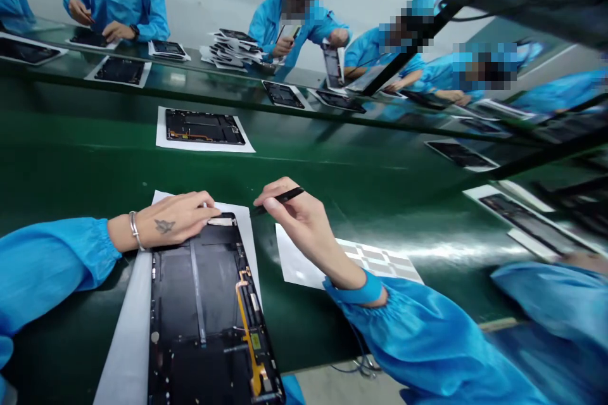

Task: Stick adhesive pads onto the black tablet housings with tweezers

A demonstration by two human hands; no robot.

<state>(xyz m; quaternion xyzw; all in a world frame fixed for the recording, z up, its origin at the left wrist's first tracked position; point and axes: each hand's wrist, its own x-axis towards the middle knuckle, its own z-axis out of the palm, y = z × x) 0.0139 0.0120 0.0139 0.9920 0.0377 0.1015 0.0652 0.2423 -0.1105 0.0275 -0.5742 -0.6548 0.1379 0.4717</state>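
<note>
An opened black tablet chassis (204, 310) with an orange flex cable lies on a white sheet (124, 342) in front of me on the green belt. My left hand (178, 221) rests at its top edge, fingers pressed down on a small white strip (221, 221). My right hand (297, 215) hovers just right of that corner, pinching black tweezers (280, 199) whose tip points left toward the strip. A white sheet of sticker pieces (375, 259) lies under my right forearm.
Another opened tablet on paper (204, 128) sits further along the green conveyor (85, 152). Several more lie on the far shelf and to the right (527, 221). Workers in blue coats stand opposite; a stack of tablets (230, 47) is near one. A dark frame bar crosses top right.
</note>
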